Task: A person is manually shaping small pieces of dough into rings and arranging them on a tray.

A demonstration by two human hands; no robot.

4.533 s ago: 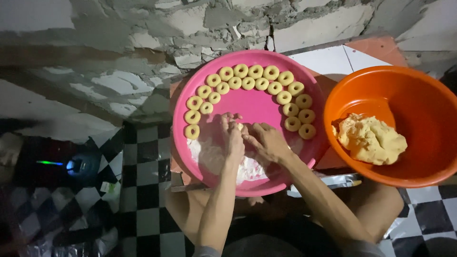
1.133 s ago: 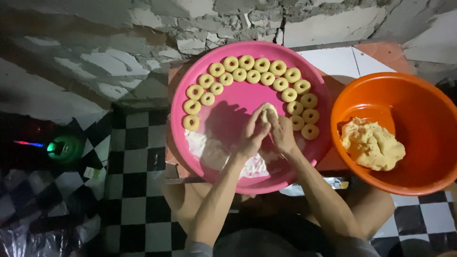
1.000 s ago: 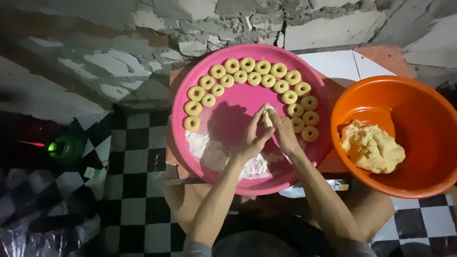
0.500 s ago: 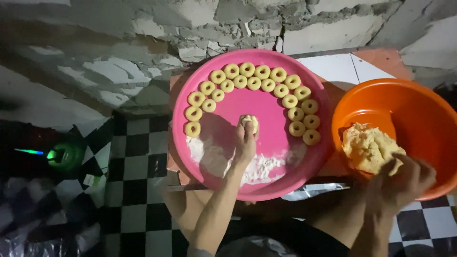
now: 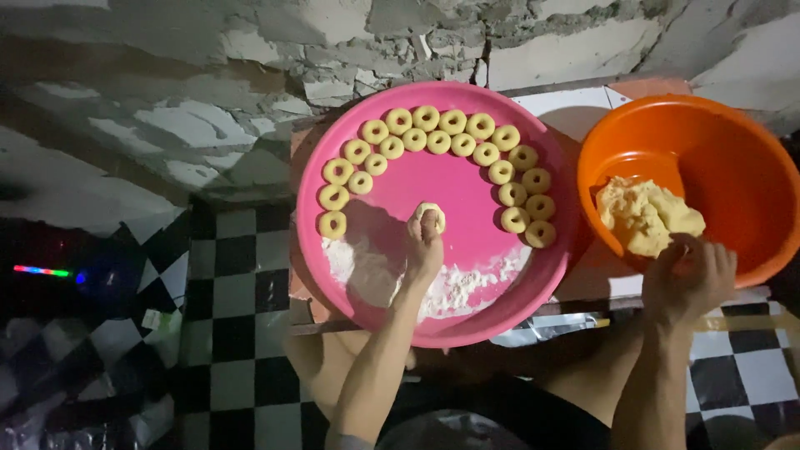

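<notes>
Your right hand [image 5: 687, 279] has left the pink tray [image 5: 554, 250] and now digs, fingers curled, into the dough lump [image 5: 642, 217] in the orange bowl [image 5: 733, 158]. Your left hand [image 5: 423, 246] pinches a dough ring [image 5: 429, 214] mid-tray.

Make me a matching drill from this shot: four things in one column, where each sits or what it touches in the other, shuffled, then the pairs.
Things
1. left hand
2. right hand
3. dough lump
4. flour

Places
A. inside the orange bowl
B. at the bowl's near rim, fingers on the lump
C. on the near part of the pink tray
D. over the tray's middle, on a single dough ring

Pairs: 1-D, 2-B, 3-A, 4-C
</notes>
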